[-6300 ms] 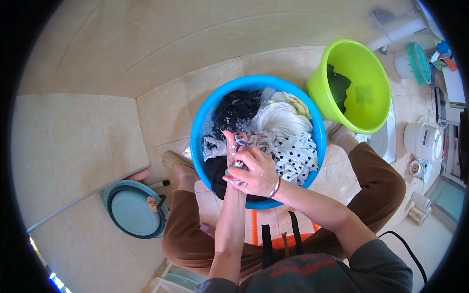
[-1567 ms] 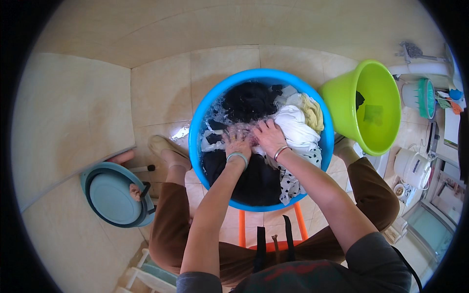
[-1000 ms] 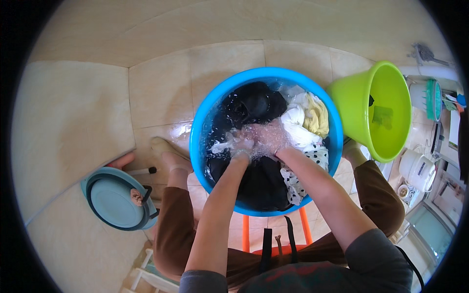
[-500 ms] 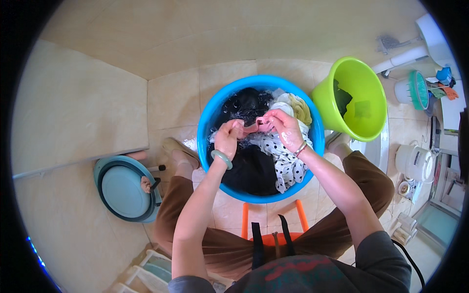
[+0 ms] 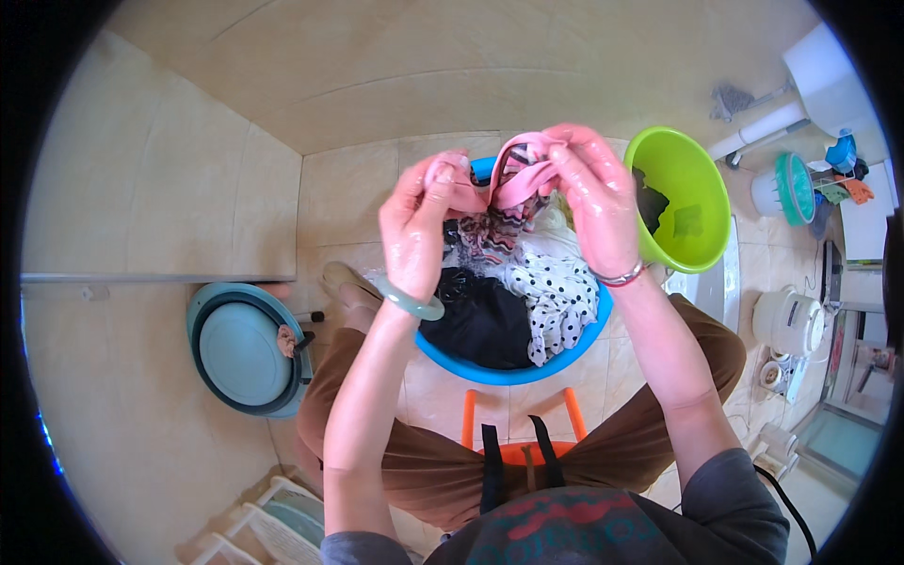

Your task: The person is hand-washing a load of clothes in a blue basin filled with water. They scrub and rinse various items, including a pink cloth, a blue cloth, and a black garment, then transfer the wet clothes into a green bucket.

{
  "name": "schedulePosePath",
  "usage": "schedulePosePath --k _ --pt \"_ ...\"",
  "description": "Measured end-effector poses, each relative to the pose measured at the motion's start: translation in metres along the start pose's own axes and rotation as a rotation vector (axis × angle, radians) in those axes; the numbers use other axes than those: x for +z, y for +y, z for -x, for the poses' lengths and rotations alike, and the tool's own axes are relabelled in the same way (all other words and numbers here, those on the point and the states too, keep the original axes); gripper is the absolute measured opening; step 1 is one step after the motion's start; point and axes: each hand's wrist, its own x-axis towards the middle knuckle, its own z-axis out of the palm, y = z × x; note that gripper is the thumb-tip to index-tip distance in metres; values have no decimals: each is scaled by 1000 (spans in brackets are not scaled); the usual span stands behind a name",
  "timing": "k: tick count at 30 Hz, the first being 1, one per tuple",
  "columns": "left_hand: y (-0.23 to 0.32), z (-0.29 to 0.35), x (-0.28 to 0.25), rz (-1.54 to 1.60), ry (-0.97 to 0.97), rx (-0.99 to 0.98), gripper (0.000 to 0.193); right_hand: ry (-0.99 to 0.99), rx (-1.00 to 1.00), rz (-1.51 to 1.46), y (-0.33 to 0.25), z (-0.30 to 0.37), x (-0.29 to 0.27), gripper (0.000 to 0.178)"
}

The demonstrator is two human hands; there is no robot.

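Observation:
A wet garment (image 5: 501,229) with a pink band and zigzag-patterned fabric is stretched between my two hands above a blue tub (image 5: 513,376). My left hand (image 5: 412,226), with a pale green bangle at the wrist, pinches one side of the pink band. The other side is gripped by my right hand (image 5: 599,202), with a bracelet on that wrist. The patterned part hangs down toward the tub. In the tub lie a black cloth (image 5: 480,325) and, to its right, a white cloth with black dots (image 5: 563,299). My hands and the garment hide the tub's far side.
A lime green bucket (image 5: 702,174) holding a dark cloth (image 5: 650,203) stands at the far right of the tub. A teal basin (image 5: 243,355) leans at the left. Between my legs is an orange stool (image 5: 576,414). A white container (image 5: 789,318) stands farther right.
Both hands have risen out of the tub with the pink-banded garment. Its patterned fabric now shows, hanging between them, and the hands are farther apart.

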Motion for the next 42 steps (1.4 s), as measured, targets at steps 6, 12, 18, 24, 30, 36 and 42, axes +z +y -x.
schedulePosePath --k 6,12,18,24,30,36,42 --pt "-125 16 2 -15 160 -177 14 -116 168 174 130 41 -26 50" --pt "-215 74 9 59 218 -345 27 -180 48 820 200 90 -58 52" --pt "-209 86 -4 501 524 -737 53 -96 214 346 149 81 -46 18" --pt "-199 56 -6 1093 -53 -738 63 -488 -13 543 29 87 -26 17" --pt "-246 66 -18 1152 47 -887 35 -613 -6 315 -14 95 -40 24" --pt "-267 93 -19 1040 295 -836 34 -251 109 223 -3 48 -59 19" --pt "-210 118 -10 919 148 -937 63 -155 285 390 148 -25 -105 35"
